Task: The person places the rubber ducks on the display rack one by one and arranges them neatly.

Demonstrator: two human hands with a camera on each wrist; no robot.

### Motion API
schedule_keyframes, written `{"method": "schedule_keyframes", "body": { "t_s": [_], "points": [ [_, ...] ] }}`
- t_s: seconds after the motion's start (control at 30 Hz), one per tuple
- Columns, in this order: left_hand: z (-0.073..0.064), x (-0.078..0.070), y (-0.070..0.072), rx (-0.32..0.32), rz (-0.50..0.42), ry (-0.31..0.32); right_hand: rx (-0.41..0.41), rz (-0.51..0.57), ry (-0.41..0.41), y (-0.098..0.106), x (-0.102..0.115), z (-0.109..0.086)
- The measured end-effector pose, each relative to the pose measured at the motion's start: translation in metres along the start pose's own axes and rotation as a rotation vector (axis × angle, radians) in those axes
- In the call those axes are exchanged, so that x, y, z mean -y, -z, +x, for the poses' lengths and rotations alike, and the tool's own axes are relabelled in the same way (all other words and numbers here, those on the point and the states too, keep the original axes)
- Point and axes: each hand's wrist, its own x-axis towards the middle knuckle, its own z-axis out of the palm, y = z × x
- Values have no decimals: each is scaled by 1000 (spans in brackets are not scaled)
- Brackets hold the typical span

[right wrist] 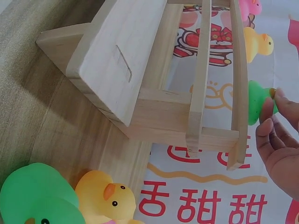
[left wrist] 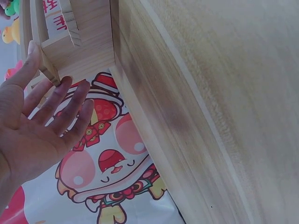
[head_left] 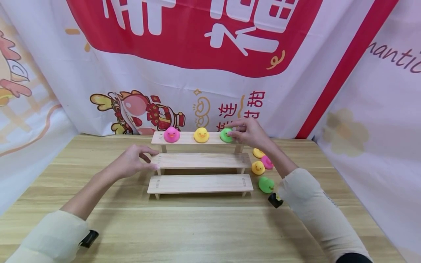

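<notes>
A three-tiered wooden shelf (head_left: pixel 200 183) stands on the table. On its top tier sit a pink rubber duck (head_left: pixel 171 135) and a yellow rubber duck (head_left: pixel 201 135). At the right end of that tier my right hand (head_left: pixel 249 133) pinches a green rubber duck (head_left: pixel 226 135) between thumb and fingers; in the right wrist view the duck's base is right at the board. My left hand (head_left: pixel 134 160) grips the left end of the middle tier, thumb (left wrist: pixel 32 58) on one face of the board and fingers around the other. The middle and bottom tiers hold no ducks.
Right of the shelf lie more ducks: a green one (head_left: pixel 266 185), a yellow one (head_left: pixel 258 168), a pink one (head_left: pixel 267 162) and another yellow one (head_left: pixel 258 153). A printed cloth (head_left: pixel 184 80) hangs behind the wooden table (head_left: pixel 197 230).
</notes>
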Motion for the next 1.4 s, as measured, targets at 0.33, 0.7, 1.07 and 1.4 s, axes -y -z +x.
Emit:
{"method": "schedule_keyframes", "body": {
  "t_s": [0.33, 0.7, 1.07, 1.4],
  "points": [
    [0, 2, 0, 4, 0, 17, -10, -4, 0, 12, -3, -6],
    [0, -2, 1, 8, 7, 3, -28, -6, -57, 37, -17, -29],
    [-1, 0, 0, 3, 2, -2, -42, -24, -102, 49, -37, -55],
    [0, 2, 0, -2, 8, -17, 3, -87, -164, 49, -63, -75]
  ]
}}
